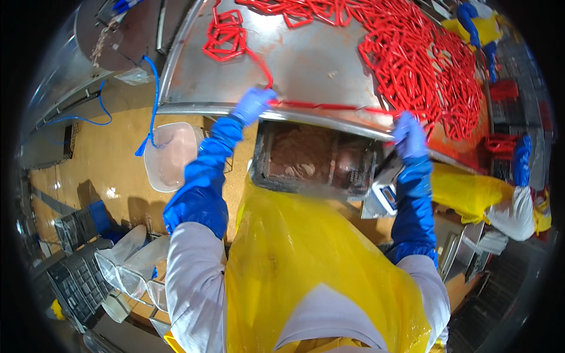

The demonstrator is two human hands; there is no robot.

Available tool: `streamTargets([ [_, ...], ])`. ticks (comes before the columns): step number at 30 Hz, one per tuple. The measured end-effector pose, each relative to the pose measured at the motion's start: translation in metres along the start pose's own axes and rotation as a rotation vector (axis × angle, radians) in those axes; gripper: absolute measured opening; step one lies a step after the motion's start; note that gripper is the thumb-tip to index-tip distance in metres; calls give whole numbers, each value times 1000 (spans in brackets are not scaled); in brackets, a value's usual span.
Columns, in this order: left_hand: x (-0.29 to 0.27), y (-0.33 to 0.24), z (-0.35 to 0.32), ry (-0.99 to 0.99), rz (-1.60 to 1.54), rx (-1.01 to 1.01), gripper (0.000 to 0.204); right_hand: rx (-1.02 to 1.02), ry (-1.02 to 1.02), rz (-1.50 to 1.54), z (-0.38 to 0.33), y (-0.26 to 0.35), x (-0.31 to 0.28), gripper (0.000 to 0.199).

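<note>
Both gloved hands stretch a red sausage-link strand (329,107) along the steel desk (306,65) edge.
Left hand (253,105) and right hand (408,134) each grip it closed; best kept taut, evenly tensioned, clear of the red link pile (424,65).

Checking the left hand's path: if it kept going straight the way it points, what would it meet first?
Probably the red sausage string that the left hand grips, running up the steel table to a small coil; depth is unclear.
</note>
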State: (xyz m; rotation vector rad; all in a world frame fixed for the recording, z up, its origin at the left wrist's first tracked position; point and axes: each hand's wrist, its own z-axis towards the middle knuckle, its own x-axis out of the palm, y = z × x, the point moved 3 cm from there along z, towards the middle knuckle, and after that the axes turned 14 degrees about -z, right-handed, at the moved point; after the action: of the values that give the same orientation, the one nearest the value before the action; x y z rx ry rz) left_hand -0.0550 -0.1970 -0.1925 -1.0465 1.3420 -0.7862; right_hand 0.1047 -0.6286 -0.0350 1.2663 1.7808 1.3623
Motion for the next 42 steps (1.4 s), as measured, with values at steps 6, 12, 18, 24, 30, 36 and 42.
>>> streamTargets([
  [6,-84,-16,32,-196,463,283,17,-13,-225,66,26,56,-229,25],
  [12,-119,19,69,-444,230,-35,39,-46,-207,37,62,70,-218,19],
  [18,72,-161,51,-645,302,653,42,18,1,7,17,-13,-51,17],
  [24,264,-61,-8,385,-1568,-563,44,474,168,224,-63,-173,46,21],
  [30,252,-47,-26,382,-1499,-598,37,527,162,148,-80,-225,43,18],
  [36,192,-45,-31,-24,-420,-17,45,473,27,232,-70,-201,30,17],
  [42,13,-25,-11,-228,1176,67,44,219,-173,140,-28,-149,-31,26],
])
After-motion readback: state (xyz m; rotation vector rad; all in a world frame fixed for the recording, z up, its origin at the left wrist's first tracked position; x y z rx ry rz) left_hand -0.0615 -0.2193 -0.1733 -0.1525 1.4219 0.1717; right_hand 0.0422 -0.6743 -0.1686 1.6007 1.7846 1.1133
